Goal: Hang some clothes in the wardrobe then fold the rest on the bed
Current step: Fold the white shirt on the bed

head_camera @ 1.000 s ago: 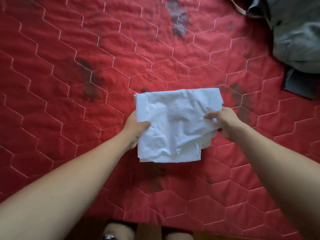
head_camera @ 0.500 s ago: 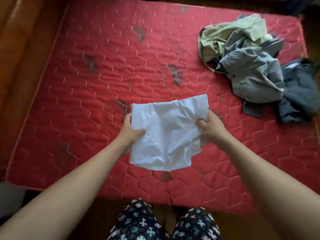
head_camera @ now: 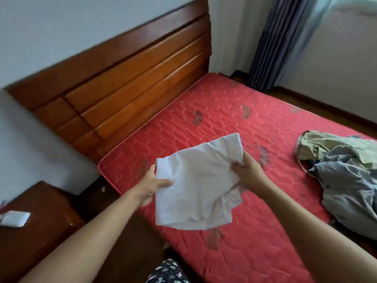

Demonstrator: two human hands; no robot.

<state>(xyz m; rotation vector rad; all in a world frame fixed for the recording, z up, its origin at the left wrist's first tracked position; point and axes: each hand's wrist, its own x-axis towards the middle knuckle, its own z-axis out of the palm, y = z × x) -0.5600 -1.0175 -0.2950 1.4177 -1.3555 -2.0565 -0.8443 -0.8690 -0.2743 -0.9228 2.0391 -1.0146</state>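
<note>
White folded cloth garment is pinched at either side by left hand and right hand. Fingers underneath are hidden.

Dark trousers peeking in, dotted with small flower prints, white and pale blue mostly. Left of the trousers, the left forearm, bare; right of them, the right forearm, bare too.
</note>
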